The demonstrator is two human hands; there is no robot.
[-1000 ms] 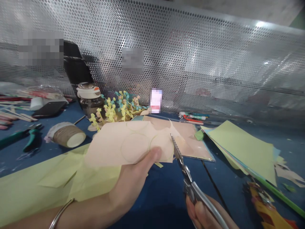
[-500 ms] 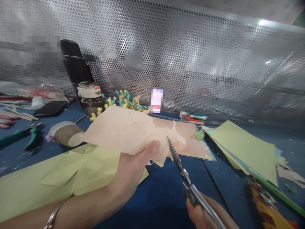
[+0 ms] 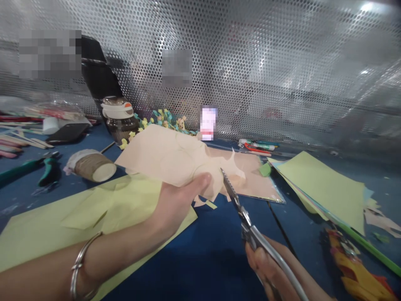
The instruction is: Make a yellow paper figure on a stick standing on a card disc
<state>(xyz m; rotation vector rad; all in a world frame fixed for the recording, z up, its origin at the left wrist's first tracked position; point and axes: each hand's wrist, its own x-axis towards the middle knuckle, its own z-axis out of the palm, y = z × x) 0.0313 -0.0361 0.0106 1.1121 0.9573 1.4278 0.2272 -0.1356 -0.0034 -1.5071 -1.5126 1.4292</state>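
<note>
My left hand [image 3: 178, 200] grips a sheet of peach paper [image 3: 166, 156] between thumb and fingers, and faint drawn circles show on the sheet. Its right edge is ragged and cut into points. My right hand [image 3: 263, 263] is shut around the metal handles of zigzag-bladed craft scissors [image 3: 244, 217]. Their blade tips sit at the paper's cut edge, and I cannot tell whether the blades are around the paper. A few small peach scraps [image 3: 200, 201] hang below the sheet.
A perforated metal panel [image 3: 250, 62] stands behind the blue work surface [image 3: 213, 259]. Around it lie a twine roll [image 3: 92, 166], green-handled pliers [image 3: 46, 171], a dark bottle [image 3: 97, 67], a jar [image 3: 119, 121], paper flowers [image 3: 166, 119], and stacked green paper [image 3: 322, 186].
The peach sheet has risen and tilted away from me, and the scissors have stayed at its cut edge. The whole view has shifted slightly as my head moved.
</note>
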